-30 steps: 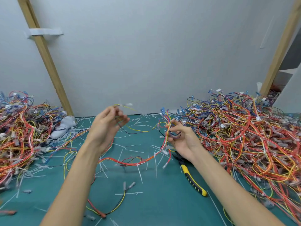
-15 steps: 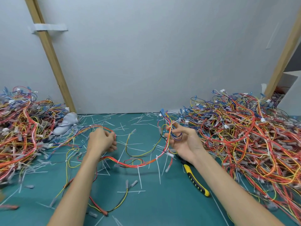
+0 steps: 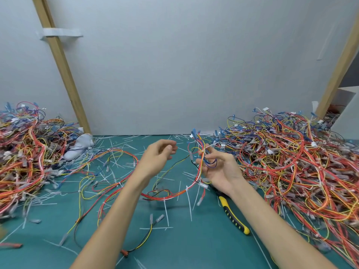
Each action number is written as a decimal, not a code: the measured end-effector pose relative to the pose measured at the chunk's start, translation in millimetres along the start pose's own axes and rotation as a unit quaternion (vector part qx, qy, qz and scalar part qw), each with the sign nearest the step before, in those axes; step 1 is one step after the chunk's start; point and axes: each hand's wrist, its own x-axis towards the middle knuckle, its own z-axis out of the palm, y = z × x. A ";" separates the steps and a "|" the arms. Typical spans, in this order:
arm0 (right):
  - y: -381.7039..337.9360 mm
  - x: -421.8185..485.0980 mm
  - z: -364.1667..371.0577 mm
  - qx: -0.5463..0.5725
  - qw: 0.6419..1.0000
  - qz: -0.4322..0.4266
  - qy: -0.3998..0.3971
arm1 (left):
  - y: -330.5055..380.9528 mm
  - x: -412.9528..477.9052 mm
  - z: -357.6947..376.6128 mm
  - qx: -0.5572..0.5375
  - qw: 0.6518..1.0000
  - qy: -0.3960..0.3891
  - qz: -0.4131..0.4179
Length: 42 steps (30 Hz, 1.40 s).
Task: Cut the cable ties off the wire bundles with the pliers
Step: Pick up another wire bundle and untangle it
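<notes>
Readying a tied bundle for the cut

Big wire heaps, right (image 3: 291, 162) and left (image 3: 23, 152), flank the green bench (image 3: 194, 249). Between them the right hand (image 3: 219, 169) grips a red-orange wire bundle (image 3: 174, 194) near its top, with white cable ties (image 3: 186, 189) uncut along it. The left hand (image 3: 155, 158) hovers beside it, fingers (image 3: 168, 148) loosely curled and empty. The next move probably calls for the pliers (image 3: 233, 217), lying half under the right wrist. Tie offcuts (image 3: 155, 228) litter the bench.

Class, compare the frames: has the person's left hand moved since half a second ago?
Yes. The left hand has shifted right, away from the slanted wooden post and closer to the right hand holding a multicoloured wire bundle.
</notes>
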 end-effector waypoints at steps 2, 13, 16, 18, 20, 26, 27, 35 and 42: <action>-0.3 0.3 0.6 0.004 1.000 -0.004 -0.003 | -4.7 0.7 10.0 0.013 0.998 -0.063 -0.008; -3.7 1.1 -0.8 0.010 1.000 -0.018 0.005 | -22.7 2.2 -1.6 0.079 0.990 -0.119 0.014; -4.4 2.0 -1.2 -0.001 1.000 -0.019 0.007 | -21.0 2.2 -13.8 -0.080 0.986 -0.143 -0.022; -2.4 2.8 -0.2 0.000 1.000 -0.015 0.001 | -19.7 1.5 -16.9 -0.138 0.976 -0.163 -0.051; -1.1 3.1 0.7 0.007 1.000 -0.014 -0.006 | -19.1 0.3 -16.6 -0.174 0.961 -0.193 -0.090; 4.9 6.1 0.0 0.013 0.999 -0.029 -0.043 | -14.0 -9.5 3.5 -0.165 0.922 -0.319 -0.144; 7.2 7.1 -0.2 0.008 0.998 -0.036 -0.048 | -12.8 -10.4 8.6 -0.173 0.918 -0.325 -0.151; 31.0 9.5 -2.7 -0.067 0.997 -0.024 -0.028 | -31.0 -28.4 41.5 -0.138 0.960 -0.191 -0.149; 31.1 6.3 -4.5 -0.078 0.995 0.002 -0.056 | -52.9 -37.9 41.5 -0.107 0.989 -0.084 -0.056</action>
